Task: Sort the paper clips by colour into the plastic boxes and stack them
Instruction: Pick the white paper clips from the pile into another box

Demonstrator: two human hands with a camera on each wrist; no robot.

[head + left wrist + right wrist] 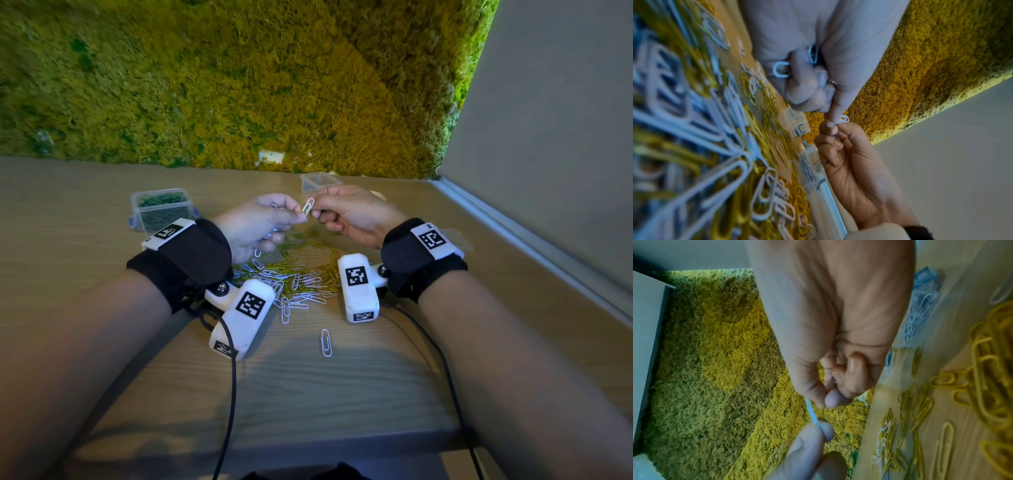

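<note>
Head view: left hand (255, 224) and right hand (349, 216) raised together over the surface (342, 394), both pinching one white paper clip (307, 206); more white clips bunched in the left palm. Mixed pile of white and yellow clips (294, 277) just below, one stray clip (326, 342) nearer. Box of green clips (161, 207) far left, empty clear box (318, 181) far centre. Best to pass the clip fully into one hand before letting go, then carry the bunch to the white-clip box.

Left wrist view: left fingers (807, 91) curled round several white clips, thumb and forefinger meeting the right hand (857, 170) at the shared clip.

Right wrist view: right thumb (812, 382) and forefinger clamped on the clip's end; box holding white clips (920, 311) on the surface beyond.

No readable writing or brand; only square coded markers on the wrist cameras (356, 275).
</note>
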